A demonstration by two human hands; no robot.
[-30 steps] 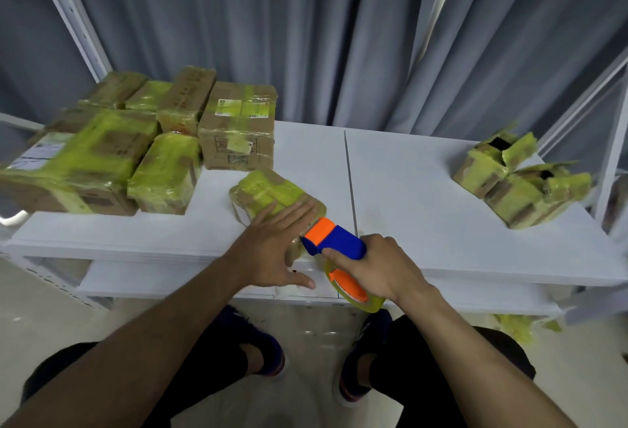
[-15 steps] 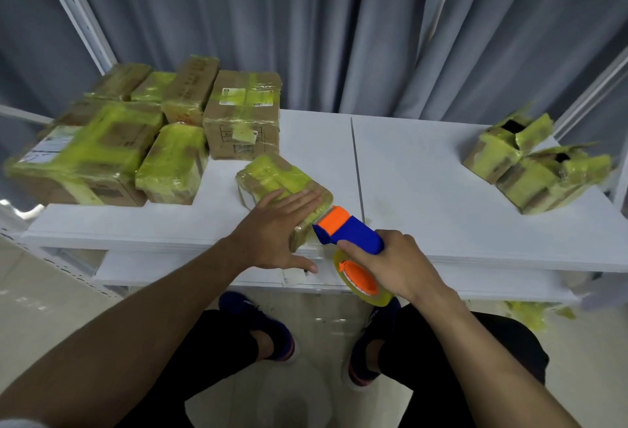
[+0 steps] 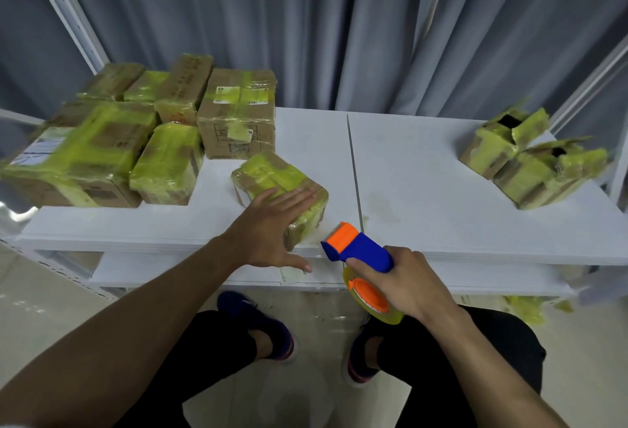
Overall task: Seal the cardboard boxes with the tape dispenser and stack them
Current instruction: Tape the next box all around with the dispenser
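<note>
A small cardboard box (image 3: 272, 176) wrapped in yellow-green tape lies near the front edge of the white table (image 3: 424, 172). My left hand (image 3: 272, 227) rests flat on its near end with fingers spread straight. My right hand (image 3: 404, 285) grips a blue and orange tape dispenser (image 3: 356, 250) with a yellow tape roll, held just off the table's front edge, a short gap to the right of the box. Several taped boxes (image 3: 142, 142) are grouped at the back left. Two boxes with open flaps (image 3: 530, 159) sit at the far right.
Grey curtains hang behind the table, with white metal frame posts at left and right. A lower white shelf (image 3: 190, 268) runs under the tabletop. Yellow tape scraps (image 3: 530, 308) lie on the floor at the right. My legs and dark shoes are below.
The tape dispenser has pulled back from the box's corner toward me and to the right. My left hand stays on the box, fingers spread wider.
</note>
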